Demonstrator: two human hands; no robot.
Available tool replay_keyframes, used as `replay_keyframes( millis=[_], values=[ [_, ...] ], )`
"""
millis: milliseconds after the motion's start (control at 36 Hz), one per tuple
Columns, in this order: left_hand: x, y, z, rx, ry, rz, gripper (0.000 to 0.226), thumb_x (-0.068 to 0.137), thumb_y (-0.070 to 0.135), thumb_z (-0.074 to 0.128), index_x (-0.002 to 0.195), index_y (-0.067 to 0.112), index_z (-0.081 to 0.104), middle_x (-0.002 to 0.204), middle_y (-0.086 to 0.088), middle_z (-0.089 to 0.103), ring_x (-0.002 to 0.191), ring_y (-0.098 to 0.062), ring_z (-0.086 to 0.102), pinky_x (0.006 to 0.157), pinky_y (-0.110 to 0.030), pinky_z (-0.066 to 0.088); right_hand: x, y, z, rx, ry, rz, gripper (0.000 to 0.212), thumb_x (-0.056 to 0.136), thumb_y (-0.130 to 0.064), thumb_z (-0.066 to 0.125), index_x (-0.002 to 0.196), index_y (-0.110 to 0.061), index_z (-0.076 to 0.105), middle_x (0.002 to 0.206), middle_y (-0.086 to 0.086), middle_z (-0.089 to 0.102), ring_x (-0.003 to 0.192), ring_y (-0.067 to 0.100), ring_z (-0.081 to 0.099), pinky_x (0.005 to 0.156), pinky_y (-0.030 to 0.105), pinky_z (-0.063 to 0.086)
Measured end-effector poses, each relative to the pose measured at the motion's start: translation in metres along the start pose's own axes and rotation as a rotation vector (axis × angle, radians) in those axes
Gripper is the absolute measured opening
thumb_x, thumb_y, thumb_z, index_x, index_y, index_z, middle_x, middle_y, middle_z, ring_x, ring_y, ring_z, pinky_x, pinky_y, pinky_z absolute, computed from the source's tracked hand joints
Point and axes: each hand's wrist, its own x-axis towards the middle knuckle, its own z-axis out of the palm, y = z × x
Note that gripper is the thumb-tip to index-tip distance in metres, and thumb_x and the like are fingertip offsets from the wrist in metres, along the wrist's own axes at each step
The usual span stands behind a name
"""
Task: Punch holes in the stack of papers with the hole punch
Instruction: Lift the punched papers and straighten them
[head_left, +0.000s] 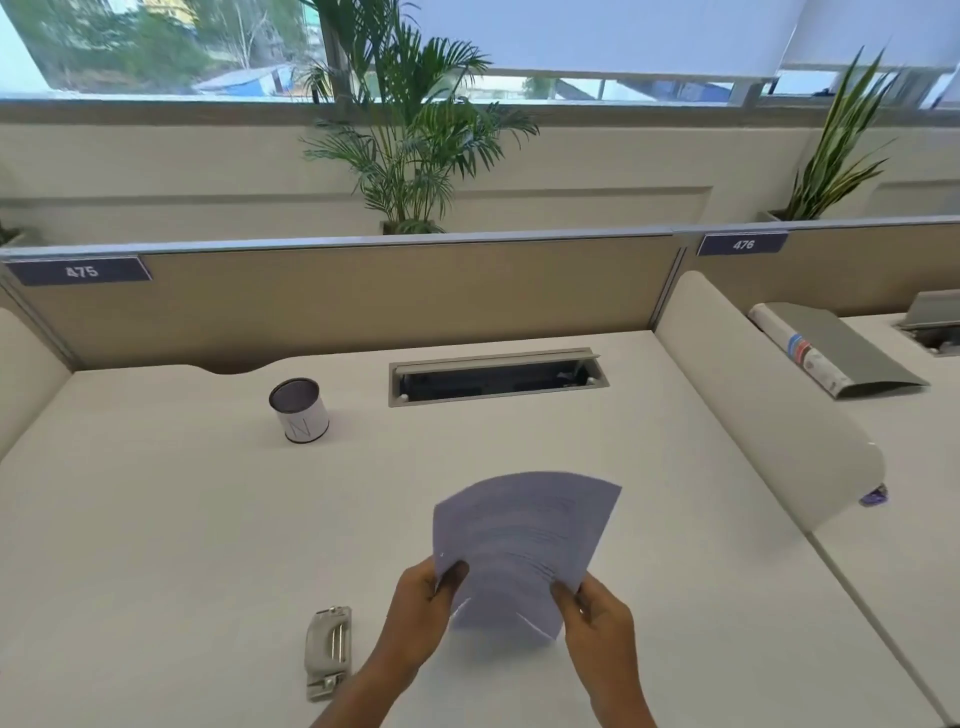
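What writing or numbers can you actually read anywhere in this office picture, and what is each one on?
"475": blue tag on the left end of the desk partition.
"476": blue tag on the next desk's partition.
"N": white cup on the desk.
Printed lines on the stack of papers, held by the left hand and right hand: too blurred to read.
Spine label of the binder: too small to read.

Print on papers (530, 540) blurred, unreadable. Both forearms cut off at bottom edge. Purple object (874, 494) half hidden behind divider (769, 395).
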Motion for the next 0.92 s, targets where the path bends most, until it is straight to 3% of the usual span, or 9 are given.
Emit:
replay_keyframes(
  millis=[139,278,361,417,500,556,667,806,917],
  values=[
    [0.0,0.004,-0.007,-0.1,0.008,-0.026,0.022,0.106,0.028,0.062,0.108,0.035,0.083,0.109,0.007,0.085,0.101,-0.016,0.08,0.087,-0.03,0.064,0.01,-0.008,-0.018,0.05,-0.094,0.03,0.029,0.095,-0.008,0.078,0.095,-0.037,0.082,0.093,-0.007,0.085,0.086,0.014,0.081,0.071,0.014,0.058],
    [0.0,0.013,-0.013,-0.332,0.114,-0.076,0.023,0.095,0.031,0.071,0.113,0.024,0.084,0.115,-0.002,0.084,0.105,-0.022,0.08,0.086,-0.034,0.066,0.02,-0.012,-0.039,0.231,-0.263,0.161,0.021,0.084,-0.019,0.088,0.104,-0.022,0.085,0.104,0.012,0.085,0.101,0.034,0.08,0.085,0.035,0.067],
    [0.0,0.015,-0.012,-0.475,0.157,-0.125,0.032,0.093,0.028,0.073,0.119,0.011,0.079,0.117,-0.009,0.083,0.106,-0.031,0.08,0.092,-0.053,0.066,0.019,-0.006,-0.037,0.419,-0.237,0.253,0.039,0.069,-0.016,0.093,0.105,-0.007,0.085,0.102,0.03,0.08,0.087,0.038,0.081,0.08,0.041,0.068],
    [-0.001,0.019,-0.008,-0.564,0.193,-0.143,0.034,0.091,0.026,0.072,0.121,0.011,0.076,0.115,-0.011,0.083,0.102,-0.031,0.081,0.088,-0.054,0.067,0.012,-0.006,-0.024,0.512,-0.203,0.307,0.031,0.069,-0.006,0.089,0.099,0.0,0.083,0.097,0.035,0.078,0.078,0.036,0.079,0.073,0.043,0.068],
    [-0.005,0.025,0.003,-0.71,0.224,-0.188,0.024,0.098,0.011,0.067,0.121,0.014,0.075,0.113,-0.011,0.084,0.098,-0.032,0.082,0.079,-0.05,0.068,-0.003,-0.01,0.002,0.568,-0.185,0.337,0.015,0.087,0.007,0.076,0.095,-0.003,0.084,0.098,0.031,0.08,0.078,0.037,0.08,0.069,0.045,0.067],
    [-0.007,0.024,0.009,-0.776,0.203,-0.225,0.024,0.1,0.006,0.065,0.12,0.015,0.075,0.112,-0.011,0.084,0.095,-0.031,0.083,0.075,-0.049,0.068,-0.009,-0.014,0.015,0.54,-0.151,0.335,0.015,0.086,-0.002,0.082,0.1,-0.006,0.085,0.097,0.026,0.082,0.085,0.04,0.081,0.07,0.043,0.067],
    [-0.008,0.015,0.008,-0.752,0.186,-0.246,0.024,0.094,0.004,0.071,0.116,0.013,0.074,0.107,-0.012,0.085,0.091,-0.028,0.084,0.07,-0.045,0.068,-0.01,-0.024,0.024,0.419,-0.004,0.272,0.018,0.08,-0.008,0.089,0.098,-0.007,0.085,0.083,0.022,0.082,0.065,0.037,0.078,0.056,0.033,0.064],
    [0.001,0.007,-0.017,-0.737,0.247,-0.212,0.021,0.09,-0.003,0.075,0.109,0.006,0.075,0.101,-0.016,0.085,0.085,-0.031,0.084,0.067,-0.045,0.068,-0.005,-0.034,0.005,0.262,0.036,0.243,0.012,0.083,-0.005,0.088,0.092,0.0,0.081,0.061,0.009,0.078,0.04,0.009,0.066,0.044,0.017,0.053],
    [0.01,0.009,-0.045,-0.665,0.351,-0.181,0.042,0.072,0.016,0.089,0.111,0.015,0.075,0.104,-0.006,0.086,0.089,-0.029,0.084,0.077,-0.048,0.068,0.004,-0.044,-0.013,0.197,0.026,0.256,0.009,0.086,-0.004,0.085,0.094,-0.004,0.08,0.076,0.002,0.084,0.064,0.014,0.08,0.057,0.02,0.061]
  ],
)
